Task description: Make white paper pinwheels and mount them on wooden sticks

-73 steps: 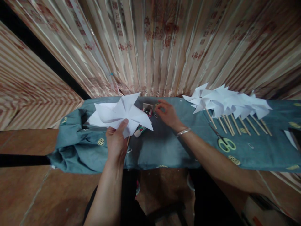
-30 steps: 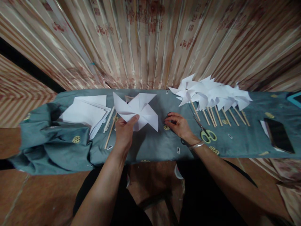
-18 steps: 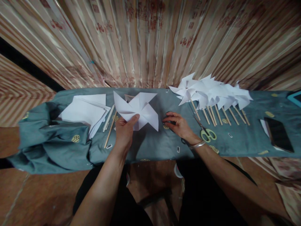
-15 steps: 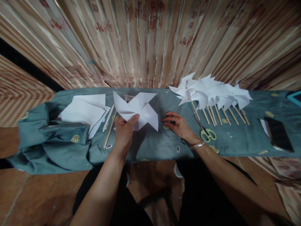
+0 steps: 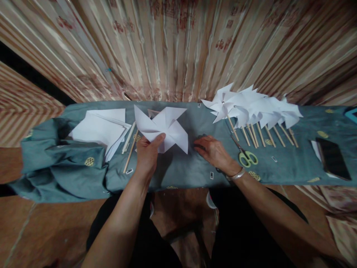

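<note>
My left hand [image 5: 147, 152] pinches a white paper pinwheel head [image 5: 174, 128] near its centre, thumb on top, above the cloth. No stick shows on that pinwheel. To its right, my right hand [image 5: 213, 150] rests low over the cloth with its fingers curled down and together; whatever lies under the fingertips is hidden. Beside the left hand are a wooden stick [image 5: 130, 154] and a white pen [image 5: 128, 139]. Green-handled scissors [image 5: 247, 158] lie just right of my right wrist, near a row of finished paper pinwheels [image 5: 253, 106] on wooden sticks.
Stacked white paper sheets [image 5: 104, 128] lie on the left, next to bunched folds of the grey-green cloth [image 5: 67, 163]. At the right end is a dark phone [image 5: 333, 158] on something white. A blue-edged object [image 5: 351, 116] sits at the far right. Curtains [image 5: 178, 56] hang behind the table.
My right hand's fingers have curled in and lowered toward the cloth; they were more spread before. My left hand keeps the pinwheel head in nearly the same place. The view has shifted slightly.
</note>
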Available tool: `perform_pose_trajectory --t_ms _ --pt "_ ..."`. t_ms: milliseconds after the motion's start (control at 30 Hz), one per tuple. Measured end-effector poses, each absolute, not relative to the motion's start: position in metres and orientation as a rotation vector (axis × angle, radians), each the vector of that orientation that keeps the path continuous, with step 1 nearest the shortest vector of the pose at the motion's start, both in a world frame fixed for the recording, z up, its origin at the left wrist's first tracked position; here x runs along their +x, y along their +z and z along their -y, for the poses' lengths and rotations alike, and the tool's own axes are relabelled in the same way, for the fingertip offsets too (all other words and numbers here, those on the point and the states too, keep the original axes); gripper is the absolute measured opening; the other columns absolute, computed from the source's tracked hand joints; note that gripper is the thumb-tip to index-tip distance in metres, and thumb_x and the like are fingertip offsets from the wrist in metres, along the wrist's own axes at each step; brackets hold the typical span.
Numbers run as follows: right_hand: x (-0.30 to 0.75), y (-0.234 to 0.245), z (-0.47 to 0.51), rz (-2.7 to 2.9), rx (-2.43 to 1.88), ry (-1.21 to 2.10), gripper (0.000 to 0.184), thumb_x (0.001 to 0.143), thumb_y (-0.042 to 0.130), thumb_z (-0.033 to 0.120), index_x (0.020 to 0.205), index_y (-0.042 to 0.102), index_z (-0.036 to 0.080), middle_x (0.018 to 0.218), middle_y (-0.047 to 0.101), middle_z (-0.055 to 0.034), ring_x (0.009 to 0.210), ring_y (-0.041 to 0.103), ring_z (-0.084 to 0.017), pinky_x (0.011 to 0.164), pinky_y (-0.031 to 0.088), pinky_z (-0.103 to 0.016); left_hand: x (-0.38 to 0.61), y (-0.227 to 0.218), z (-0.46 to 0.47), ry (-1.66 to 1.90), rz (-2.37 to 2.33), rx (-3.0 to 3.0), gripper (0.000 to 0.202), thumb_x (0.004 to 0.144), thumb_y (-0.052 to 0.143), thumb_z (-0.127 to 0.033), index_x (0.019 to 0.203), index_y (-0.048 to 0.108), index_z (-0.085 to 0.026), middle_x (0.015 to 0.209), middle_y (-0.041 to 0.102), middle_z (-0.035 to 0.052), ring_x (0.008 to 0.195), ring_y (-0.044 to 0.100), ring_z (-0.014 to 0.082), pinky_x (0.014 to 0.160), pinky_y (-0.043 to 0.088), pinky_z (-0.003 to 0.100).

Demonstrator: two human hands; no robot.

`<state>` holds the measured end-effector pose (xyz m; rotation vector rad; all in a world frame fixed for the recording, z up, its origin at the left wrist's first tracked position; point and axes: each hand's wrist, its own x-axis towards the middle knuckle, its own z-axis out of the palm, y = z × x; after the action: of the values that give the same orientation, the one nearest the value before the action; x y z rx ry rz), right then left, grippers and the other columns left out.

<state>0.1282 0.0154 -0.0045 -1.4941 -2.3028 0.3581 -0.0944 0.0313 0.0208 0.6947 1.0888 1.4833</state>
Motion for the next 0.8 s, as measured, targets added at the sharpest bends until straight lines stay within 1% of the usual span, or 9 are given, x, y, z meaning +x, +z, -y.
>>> perform_pose_trajectory --t_ms 167,267,333,433,567,667,800 --pt "0.131 0.002 -0.012 2.261 -1.576 0.488 0.024 0.089 0.059 0.017 0.108 0.072 0.015 0.104 0.075 -0.0106 0.095 0.069 -0.026 0.087 0.052 -0.037 -0.094 0.019 -0.031 1.493 -1.097 0.691 0.021 0.056 0.084 -0.023 0.074 0.075 -0.018 0.076 0.074 0.0009 0.065 0.065 0.0131 0.067 0.05 0.026" --pt "0.136 0.002 -0.014 2.247 -1.532 0.514 0.025 0.089 0.056 0.014 0.109 0.072 0.014 0.108 0.075 -0.0113 0.1 0.068 -0.025 0.091 0.051 -0.038 -0.094 0.018 -0.031 1.496 -1.098 0.695 0.021 0.056 0.084 -0.023 0.074 0.075 -0.017 0.077 0.074 0.001 0.066 0.065 0.0132 0.067 0.05 0.025" --pt "0.138 0.002 -0.015 2.246 -1.493 0.517 0.023 0.089 0.058 0.014 0.106 0.073 0.014 0.106 0.075 -0.0113 0.1 0.068 -0.025 0.092 0.051 -0.039 -0.094 0.018 -0.031 1.494 -1.1 0.698 0.021 0.056 0.084 -0.022 0.074 0.075 -0.017 0.077 0.074 0.001 0.067 0.065 0.0136 0.066 0.05 0.025" --pt "0.138 0.001 -0.016 2.252 -1.458 0.535 0.018 0.088 0.061 0.014 0.099 0.075 0.015 0.101 0.076 -0.0098 0.095 0.069 -0.024 0.089 0.052 -0.037 -0.093 0.018 -0.031 1.497 -1.098 0.706 0.021 0.056 0.083 -0.022 0.074 0.075 -0.017 0.076 0.074 0.001 0.069 0.066 0.0141 0.067 0.051 0.025" --pt "0.137 0.0 -0.014 2.28 -1.462 0.529 0.017 0.086 0.062 0.011 0.095 0.075 0.017 0.097 0.076 -0.0082 0.092 0.069 -0.024 0.086 0.053 -0.036 -0.092 0.017 -0.031 1.486 -1.089 0.724 0.021 0.057 0.083 -0.024 0.075 0.074 -0.017 0.077 0.074 0.0015 0.07 0.066 0.0138 0.068 0.051 0.024" --pt "0.136 0.0 -0.013 2.273 -1.467 0.533 0.015 0.086 0.063 0.013 0.095 0.075 0.016 0.097 0.076 -0.0082 0.092 0.069 -0.024 0.086 0.053 -0.036 -0.093 0.016 -0.03 1.484 -1.099 0.742 0.021 0.058 0.084 -0.024 0.074 0.074 -0.017 0.076 0.074 0.0012 0.071 0.067 0.0143 0.068 0.051 0.025" --pt "0.137 0.0 -0.014 2.233 -1.46 0.544 0.019 0.09 0.059 0.016 0.1 0.075 0.017 0.101 0.076 -0.0081 0.094 0.069 -0.023 0.087 0.053 -0.035 -0.093 0.015 -0.03 1.483 -1.11 0.759 0.021 0.058 0.083 -0.025 0.075 0.074 -0.017 0.077 0.074 0.0015 0.071 0.066 0.0144 0.066 0.051 0.024"
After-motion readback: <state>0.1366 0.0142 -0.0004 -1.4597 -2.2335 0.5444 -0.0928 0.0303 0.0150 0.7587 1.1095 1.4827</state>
